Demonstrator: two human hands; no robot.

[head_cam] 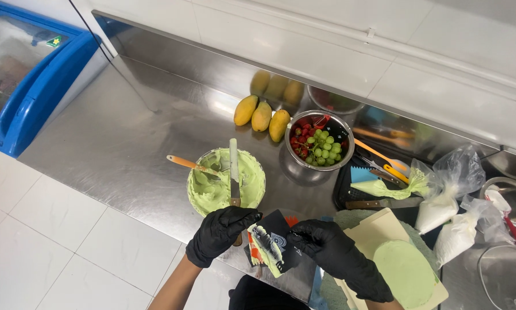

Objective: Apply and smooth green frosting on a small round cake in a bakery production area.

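Left hand (220, 232) fingers clamped on palette knife (234, 172) handle; right hand (327, 244) fingers pinching cream-smeared card (267, 248)

We see a small green sticker (54, 41) on the blue freezer (51, 74), far left. Two white-filled clear bags (450, 201) lie right of the tray.

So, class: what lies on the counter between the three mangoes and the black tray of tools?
The head view shows a steel bowl of strawberries and green grapes between the mangoes and the tray.
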